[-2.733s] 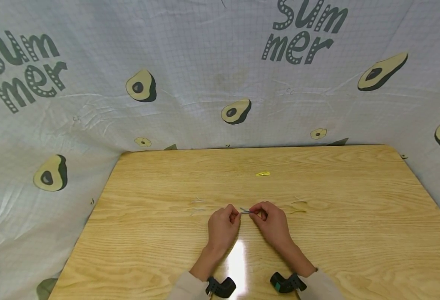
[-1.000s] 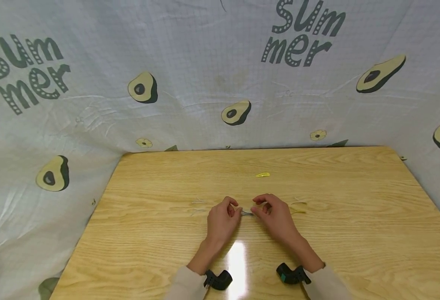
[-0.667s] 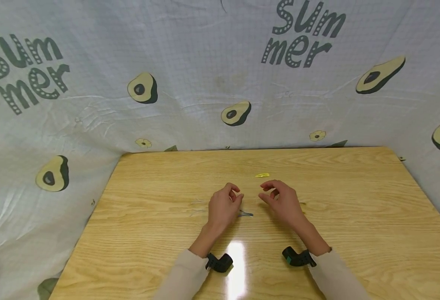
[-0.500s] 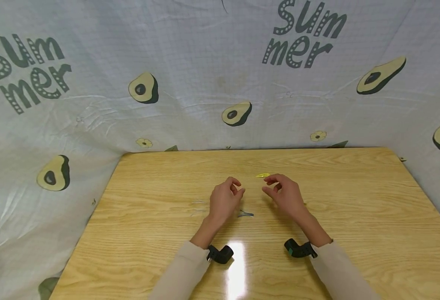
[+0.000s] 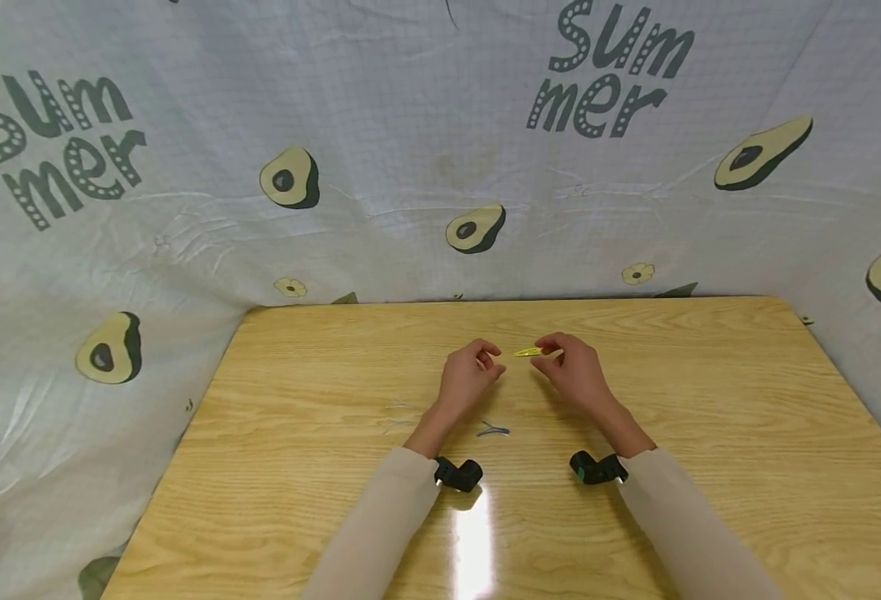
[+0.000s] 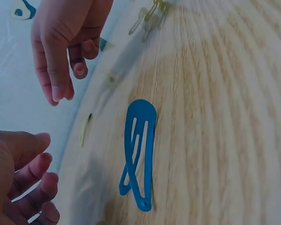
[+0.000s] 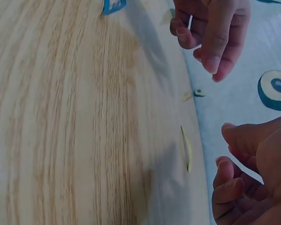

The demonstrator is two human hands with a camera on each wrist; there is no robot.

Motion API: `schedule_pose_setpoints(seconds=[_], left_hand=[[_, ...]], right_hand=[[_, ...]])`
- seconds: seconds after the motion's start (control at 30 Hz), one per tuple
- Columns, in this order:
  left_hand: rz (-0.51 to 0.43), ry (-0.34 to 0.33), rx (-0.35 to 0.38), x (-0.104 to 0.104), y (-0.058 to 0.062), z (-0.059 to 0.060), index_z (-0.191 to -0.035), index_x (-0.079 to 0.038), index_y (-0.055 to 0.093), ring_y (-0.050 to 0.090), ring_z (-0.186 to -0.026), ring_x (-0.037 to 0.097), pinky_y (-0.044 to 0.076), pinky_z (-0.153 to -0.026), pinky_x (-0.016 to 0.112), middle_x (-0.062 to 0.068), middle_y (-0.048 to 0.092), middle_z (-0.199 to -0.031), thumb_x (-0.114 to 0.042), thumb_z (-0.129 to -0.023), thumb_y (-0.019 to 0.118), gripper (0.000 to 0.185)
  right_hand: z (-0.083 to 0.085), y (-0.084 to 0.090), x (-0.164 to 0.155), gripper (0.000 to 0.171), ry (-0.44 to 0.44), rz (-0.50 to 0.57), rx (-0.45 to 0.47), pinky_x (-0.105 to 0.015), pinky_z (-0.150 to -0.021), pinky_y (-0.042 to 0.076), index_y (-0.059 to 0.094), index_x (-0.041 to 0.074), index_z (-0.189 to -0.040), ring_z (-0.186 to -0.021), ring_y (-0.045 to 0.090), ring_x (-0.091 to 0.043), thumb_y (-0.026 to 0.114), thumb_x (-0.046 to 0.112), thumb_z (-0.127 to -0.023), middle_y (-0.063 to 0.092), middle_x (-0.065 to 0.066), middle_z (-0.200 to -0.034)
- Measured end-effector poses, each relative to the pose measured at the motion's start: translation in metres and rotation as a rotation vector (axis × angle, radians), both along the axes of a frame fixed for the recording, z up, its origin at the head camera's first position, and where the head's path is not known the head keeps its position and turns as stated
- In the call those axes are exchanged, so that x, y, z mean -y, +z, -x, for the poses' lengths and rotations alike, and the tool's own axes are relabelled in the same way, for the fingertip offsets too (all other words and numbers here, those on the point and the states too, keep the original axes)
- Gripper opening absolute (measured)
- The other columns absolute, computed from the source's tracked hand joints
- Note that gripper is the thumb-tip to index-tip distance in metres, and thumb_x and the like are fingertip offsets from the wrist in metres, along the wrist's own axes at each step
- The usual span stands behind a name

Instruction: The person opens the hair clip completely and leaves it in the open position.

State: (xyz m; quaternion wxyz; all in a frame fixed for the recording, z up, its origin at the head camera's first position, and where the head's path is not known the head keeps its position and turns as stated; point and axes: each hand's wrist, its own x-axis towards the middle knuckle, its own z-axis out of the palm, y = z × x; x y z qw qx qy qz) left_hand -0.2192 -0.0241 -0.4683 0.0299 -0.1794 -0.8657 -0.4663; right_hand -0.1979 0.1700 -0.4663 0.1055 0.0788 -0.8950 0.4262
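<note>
A yellow snap hair clip (image 5: pixel 526 352) lies on the table between my two hands, toward the far edge. My right hand (image 5: pixel 578 372) hovers at its right end, thumb and forefinger spread apart with nothing between them. On the other side, my left hand (image 5: pixel 464 379) holds nothing, its fingers loosely bent a little short of the clip. Behind the hands, nearer to me, a blue snap hair clip (image 5: pixel 493 430) rests on the wood. In the left wrist view this blue clip (image 6: pixel 150 140) has its inner tongue sprung out to one side.
Two pale clips (image 5: pixel 398 405) lie on the table left of centre. More yellowish clips (image 6: pixel 155 9) show at the top of the left wrist view; my right arm covers them in the head view. A printed cloth (image 5: pixel 380 125) hangs beyond the table's (image 5: pixel 710 375) far edge.
Both hands have let go of the blue clip, left it on the table, and moved forward to the yellow clip. The yellow clip stays in its place.
</note>
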Motion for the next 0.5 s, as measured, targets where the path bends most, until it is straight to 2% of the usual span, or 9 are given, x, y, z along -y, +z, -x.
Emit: schedule_pose_setpoints(seconds=[0.3, 0.5], left_hand=[[0.059, 0.001, 0.053, -0.009, -0.007, 0.014, -0.102, -0.001, 0.066, 0.045, -0.054, 0.011, 0.039, -0.053, 0.022, 0.002, 0.056, -0.071, -0.008, -0.086, 0.071, 0.018], [0.094, -0.011, 0.059, -0.015, -0.006, 0.022, -0.104, 0.001, 0.066, 0.046, -0.059, 0.012, 0.04, -0.058, 0.024, 0.003, 0.056, -0.072, -0.006, -0.087, 0.07, 0.019]], right_hand=[[0.014, -0.007, 0.0, 0.027, -0.013, -0.042, 0.012, -0.045, -0.071, 0.049, 0.062, -0.006, -0.111, -0.08, 0.059, -0.033, 0.068, 0.006, -0.088, 0.06, -0.021, -0.096], [0.022, -0.013, -0.001, 0.027, -0.025, -0.097, 0.027, -0.049, -0.077, 0.046, 0.062, -0.007, -0.113, -0.086, 0.056, -0.036, 0.067, 0.004, -0.089, 0.058, -0.023, -0.094]])
